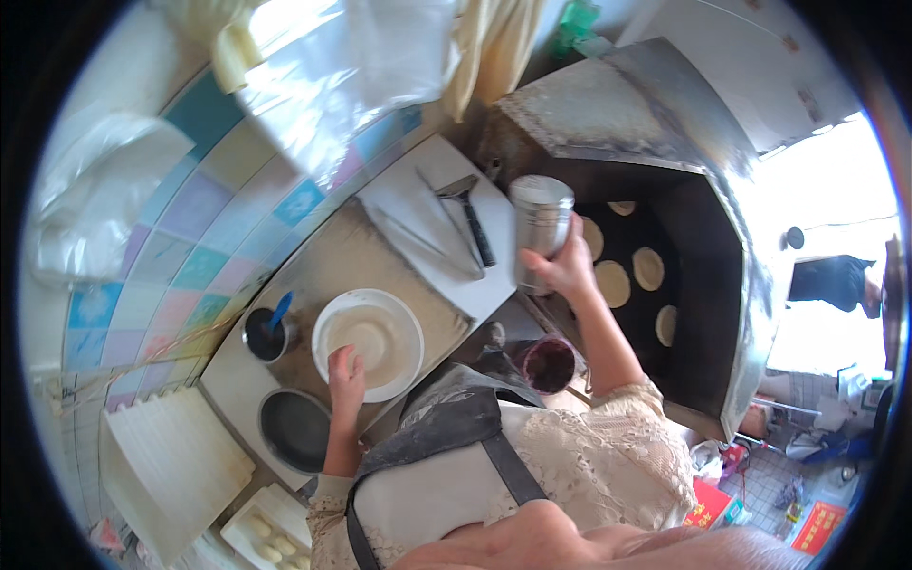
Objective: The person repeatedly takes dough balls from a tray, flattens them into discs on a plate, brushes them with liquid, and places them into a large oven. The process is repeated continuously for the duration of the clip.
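Observation:
My right hand (563, 263) grips a shiny metal canister (541, 214) beside the opening of a large metal oven (634, 114). Several flat round dough cakes (649, 268) lie on the oven's dark cooking surface. My left hand (346, 370) is at the near left side of a white bowl (411, 320), over or on its rim, with fingers slightly bent and nothing seen in them. Inside the bowl is a pale layer; whether it is flour or liquid I cannot tell. The bowl stands on a floury board (320, 263).
A scraper (476, 221) and tongs (420, 239) lie on the white counter. A dark-filled container with a blue handle (281, 310) and a grey bowl (296, 427) stand left. Dough pieces (263, 538) lie in a white tray. A reddish container (548, 363) stands below the counter edge.

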`<state>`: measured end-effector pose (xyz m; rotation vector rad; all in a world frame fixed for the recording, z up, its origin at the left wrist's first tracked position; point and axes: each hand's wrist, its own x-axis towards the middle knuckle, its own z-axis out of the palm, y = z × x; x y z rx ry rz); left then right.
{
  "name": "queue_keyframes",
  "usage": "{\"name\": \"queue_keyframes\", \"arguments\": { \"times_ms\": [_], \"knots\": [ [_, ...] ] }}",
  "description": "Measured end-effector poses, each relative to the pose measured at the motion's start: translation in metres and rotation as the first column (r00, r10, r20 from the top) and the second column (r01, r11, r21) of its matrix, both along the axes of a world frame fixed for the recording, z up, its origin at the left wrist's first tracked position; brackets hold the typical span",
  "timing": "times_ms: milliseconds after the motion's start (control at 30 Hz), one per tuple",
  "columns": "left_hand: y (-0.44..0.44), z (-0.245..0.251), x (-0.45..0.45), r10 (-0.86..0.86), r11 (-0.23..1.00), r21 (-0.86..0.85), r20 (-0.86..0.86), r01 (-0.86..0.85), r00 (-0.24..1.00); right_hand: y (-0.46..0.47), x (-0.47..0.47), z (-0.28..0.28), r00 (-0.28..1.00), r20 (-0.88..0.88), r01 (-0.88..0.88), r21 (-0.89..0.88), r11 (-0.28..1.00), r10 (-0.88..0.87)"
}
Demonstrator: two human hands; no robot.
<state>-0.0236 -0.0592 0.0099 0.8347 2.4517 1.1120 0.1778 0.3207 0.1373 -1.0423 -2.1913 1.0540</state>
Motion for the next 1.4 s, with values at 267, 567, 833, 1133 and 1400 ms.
{"name": "queue_keyframes", "arguments": {
  "times_ms": [267, 567, 833, 1133, 1400],
  "knots": [
    [0.079, 0.009, 0.015, -0.024, 0.997, -0.076, 0.008, 0.025, 1.0, 0.103, 0.16, -0.032, 0.641, 0.593, 0.131, 0.54, 0.831, -0.487],
    [0.172, 0.013, 0.051, -0.074, 0.992, -0.107, -0.019, 0.071, 0.997, 0.145, 0.184, -0.08, 0.664, 0.623, 0.062, 0.505, 0.861, -0.414],
    [0.18, 0.007, 0.069, -0.051, 0.992, -0.117, -0.054, 0.045, 0.997, 0.166, 0.192, -0.108, 0.674, 0.671, 0.03, 0.395, 0.918, -0.31],
    [0.161, 0.007, 0.067, -0.009, 0.996, -0.087, -0.063, 0.003, 0.998, 0.176, 0.196, -0.105, 0.782, 0.564, 0.061, 0.356, 0.933, -0.266],
    [0.094, -0.003, 0.057, 0.137, 0.99, -0.006, -0.165, -0.14, 0.977, 0.08, 0.077, -0.072, 0.954, -0.279, -0.157, -0.142, 0.977, 0.113]
  ]
}}
